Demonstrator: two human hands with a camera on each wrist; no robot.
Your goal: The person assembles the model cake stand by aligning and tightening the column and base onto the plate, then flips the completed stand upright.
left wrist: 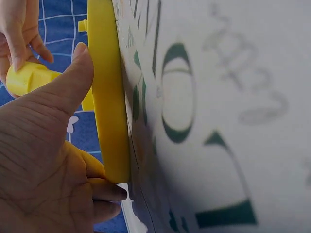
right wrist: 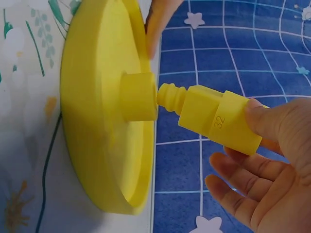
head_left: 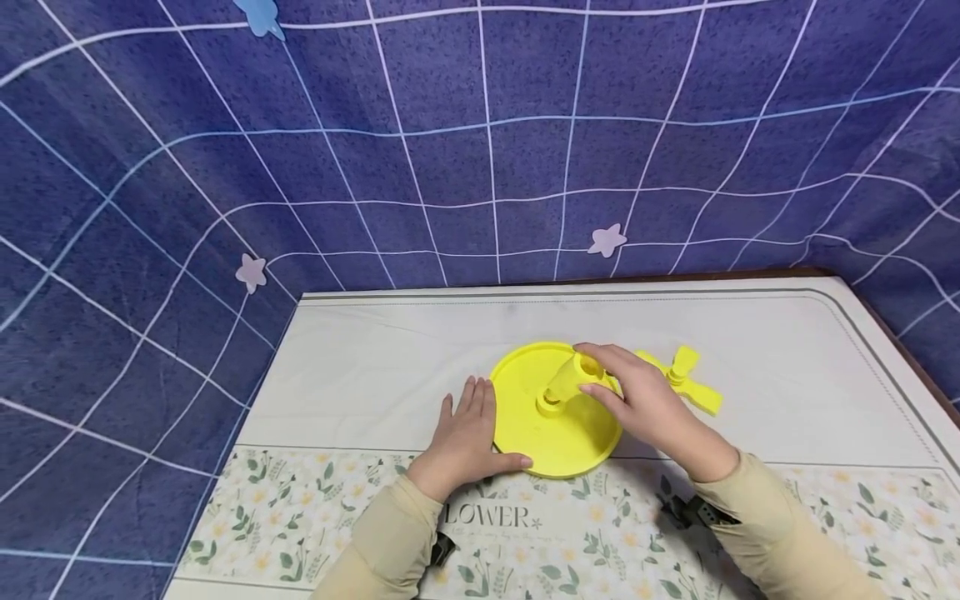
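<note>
A round yellow tray with a raised rim lies on the table, a short hollow post standing at its centre. My left hand rests at the tray's left side with straight fingers along the rim, its thumb over the near rim. Between thumb and fingers, my right hand pinches a yellow plastic piece marked "32", with a ribbed narrow end. That piece is tilted over the post, its ribbed end right at the post's opening; whether they touch I cannot tell.
To the right of the tray lies a yellow propeller-shaped piece, partly behind my right hand. A pale cloth with a printed flower band covers the table. A blue gridded curtain hangs along the back and left.
</note>
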